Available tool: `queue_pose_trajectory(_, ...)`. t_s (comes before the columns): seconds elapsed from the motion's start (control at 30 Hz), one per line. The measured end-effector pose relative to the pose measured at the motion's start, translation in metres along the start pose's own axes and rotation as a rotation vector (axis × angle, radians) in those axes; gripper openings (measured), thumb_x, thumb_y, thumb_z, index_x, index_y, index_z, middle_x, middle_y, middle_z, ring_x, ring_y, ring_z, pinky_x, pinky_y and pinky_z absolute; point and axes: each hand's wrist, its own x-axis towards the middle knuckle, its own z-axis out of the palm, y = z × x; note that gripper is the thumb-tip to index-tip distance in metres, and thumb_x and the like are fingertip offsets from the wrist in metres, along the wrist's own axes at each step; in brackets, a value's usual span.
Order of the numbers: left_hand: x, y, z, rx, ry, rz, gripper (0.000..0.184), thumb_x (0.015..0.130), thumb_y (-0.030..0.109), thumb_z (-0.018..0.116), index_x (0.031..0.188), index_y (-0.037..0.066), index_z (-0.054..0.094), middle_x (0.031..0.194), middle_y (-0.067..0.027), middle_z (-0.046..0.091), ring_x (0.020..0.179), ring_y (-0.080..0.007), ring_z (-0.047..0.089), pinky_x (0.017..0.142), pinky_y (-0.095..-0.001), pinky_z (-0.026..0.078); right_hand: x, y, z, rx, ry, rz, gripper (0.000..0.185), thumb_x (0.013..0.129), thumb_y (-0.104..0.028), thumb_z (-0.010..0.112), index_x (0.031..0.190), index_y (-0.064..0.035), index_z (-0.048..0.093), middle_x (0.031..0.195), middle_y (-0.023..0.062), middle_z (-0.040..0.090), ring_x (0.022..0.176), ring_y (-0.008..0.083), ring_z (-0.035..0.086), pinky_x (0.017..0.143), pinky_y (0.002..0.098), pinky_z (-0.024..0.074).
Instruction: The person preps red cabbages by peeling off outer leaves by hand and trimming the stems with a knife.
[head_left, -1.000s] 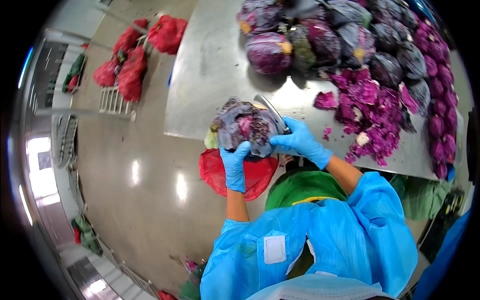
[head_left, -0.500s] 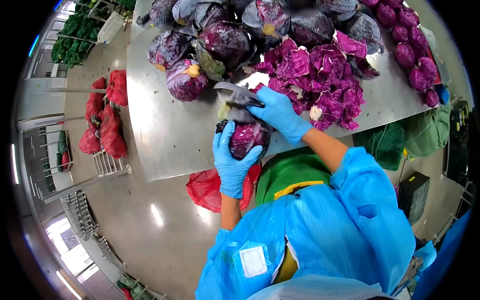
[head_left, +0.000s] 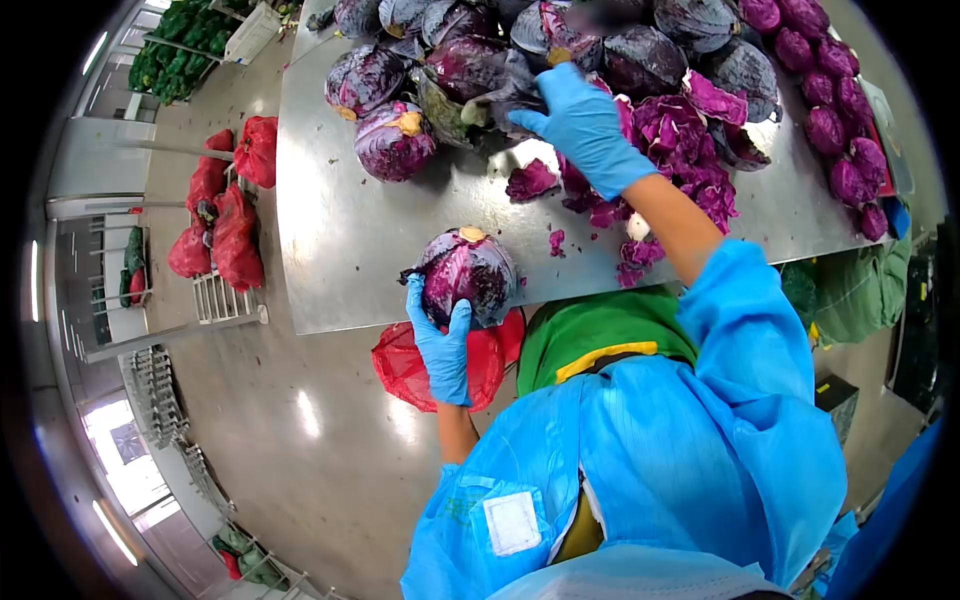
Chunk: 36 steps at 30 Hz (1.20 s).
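My left hand, in a blue glove, grips a red cabbage from its lower left side at the table's near edge. The cabbage's pale cut stem end faces up. A loose dark outer flap sticks out at its left. Over the far part of the table, my right hand, also gloved, has thumb and fingers around a dark, blurred cabbage leaf. No knife blade shows; whether one is inside the right hand is hidden. Beneath and beside that hand lie torn purple leaves.
Several untrimmed red cabbages crowd the far side of the metal table. Trimmed purple heads line the right. A red mesh bag hangs below the near edge; red sacks stand to the left.
My right hand has moved up and away from the cabbage to the far pile, and the knife blade has gone from sight. The cabbage in my left hand has turned, stem end up.
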Motion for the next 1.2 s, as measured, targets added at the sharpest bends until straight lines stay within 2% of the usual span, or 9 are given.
queue_pose_trajectory(0.07,0.008,0.017,0.011,0.149,-0.001,0.033,0.098,0.070,0.028,0.086,0.147,0.000,0.031,0.146,-0.0183,0.037,0.135,-0.0304,0.037,0.115,-0.0386,0.027,0.005,0.002,-0.031,-0.010,-0.044,0.141,0.041,0.086,-0.038,0.068,0.111,-0.0067,0.059,0.095,0.0160,0.055,0.075,0.0339,0.061,0.063,0.0418,0.0508)
queue_pose_trajectory(0.1,0.012,0.024,0.021,0.279,0.006,0.097,0.102,0.068,0.029,0.087,0.147,-0.001,0.030,0.146,-0.0190,0.037,0.135,-0.0308,0.037,0.115,-0.0382,0.027,-0.005,0.006,-0.030,-0.025,0.064,0.108,0.034,0.087,-0.035,0.067,0.100,-0.0049,0.059,0.089,0.0153,0.056,0.073,0.0312,0.062,0.059,0.0409,0.0517)
queue_pose_trajectory(0.17,0.021,0.020,0.035,0.241,0.062,0.037,0.105,0.065,0.031,0.090,0.146,-0.002,0.032,0.142,-0.0185,0.040,0.131,-0.0306,0.041,0.112,-0.0380,0.031,-0.036,-0.001,-0.036,0.201,0.115,0.067,0.029,0.089,-0.029,0.065,0.106,-0.0072,0.061,0.084,0.0128,0.057,0.070,0.0322,0.062,0.059,0.0424,0.0523)
queue_pose_trajectory(0.3,0.032,0.028,0.043,0.171,0.033,0.017,0.102,0.064,0.026,0.090,0.144,-0.003,0.034,0.138,-0.0170,0.044,0.127,-0.0274,0.045,0.110,-0.0374,0.035,-0.121,-0.028,-0.036,0.415,-0.302,0.046,0.022,0.087,-0.016,0.064,0.108,-0.0093,0.061,0.077,0.0125,0.057,0.071,0.0323,0.063,0.060,0.0426,0.0521)
queue_pose_trajectory(0.43,0.034,0.022,0.061,0.054,-0.069,-0.033,0.100,0.062,0.024,0.091,0.141,-0.004,0.036,0.136,-0.0165,0.045,0.125,-0.0255,0.046,0.109,-0.0367,0.036,-0.140,-0.034,-0.029,0.334,-0.400,0.039,0.026,0.085,-0.017,0.065,0.110,-0.0098,0.061,0.087,0.0138,0.061,0.070,0.0315,0.064,0.056,0.0397,0.0520)
queue_pose_trajectory(0.6,0.044,0.054,0.067,0.578,-0.163,0.172,0.106,0.065,0.041,0.087,0.142,-0.006,0.033,0.142,-0.0274,0.039,0.130,-0.0381,0.042,0.111,-0.0429,0.034,-0.133,-0.031,-0.030,0.275,-0.339,0.003,0.022,0.082,-0.015,0.064,0.102,-0.0090,0.058,0.077,0.0109,0.056,0.064,0.0280,0.062,0.051,0.0390,0.0493)
queue_pose_trajectory(0.7,0.043,0.060,0.085,0.617,-0.156,0.209,0.110,0.064,0.049,0.085,0.143,-0.006,0.032,0.144,-0.0310,0.035,0.131,-0.0425,0.040,0.111,-0.0461,0.033,-0.139,-0.032,-0.031,0.217,-0.435,-0.003,0.016,0.080,-0.014,0.063,0.094,-0.0081,0.056,0.073,0.0096,0.055,0.062,0.0260,0.061,0.049,0.0377,0.0482)
queue_pose_trajectory(1.0,0.047,0.049,0.084,0.451,-0.118,0.142,0.102,0.061,0.026,0.091,0.142,-0.003,0.036,0.140,-0.0235,0.041,0.131,-0.0379,0.040,0.111,-0.0441,0.032,-0.132,-0.034,-0.033,0.229,-0.519,-0.041,0.009,0.080,-0.011,0.058,0.085,-0.0076,0.051,0.068,0.0086,0.053,0.058,0.0237,0.061,0.045,0.0356,0.0464)
queue_pose_trajectory(1.2,0.053,0.040,0.085,0.446,-0.104,0.228,0.097,0.060,0.030,0.090,0.138,-0.003,0.043,0.137,-0.0244,0.044,0.127,-0.0396,0.044,0.108,-0.0460,0.036,-0.122,-0.036,-0.025,0.160,-0.532,-0.053,0.009,0.080,-0.011,0.057,0.083,-0.0063,0.050,0.067,0.0086,0.054,0.054,0.0224,0.061,0.042,0.0344,0.0458)
